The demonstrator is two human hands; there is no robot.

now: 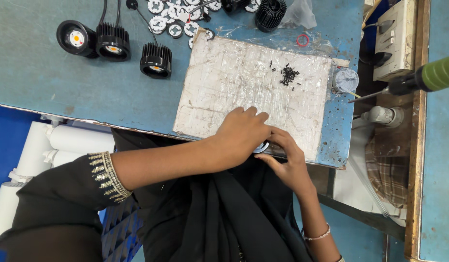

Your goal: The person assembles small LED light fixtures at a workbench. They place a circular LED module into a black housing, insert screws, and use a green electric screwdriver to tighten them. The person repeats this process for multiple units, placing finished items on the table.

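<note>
Both hands, left hand [241, 136] and right hand [287, 160], pinch a small round ring [261, 147] together at the near edge of the film-wrapped board [234, 82] on the scuffed blue surface [64, 82].

A single head-worn camera looks almost straight down from above the person's shoulders onto the near edge of a blue workbench [64, 73], close enough that the black sleeves and both forearms fill the lower half of the frame. The view faces away from the body across the bench, taking in a plastic-wrapped white work board [224, 82] at centre, black finned lamp housings [155, 59] along the far side, and a green-handled screwdriver [418, 80] at the right edge. No second view is present, so no part of the scene is shared.
</note>
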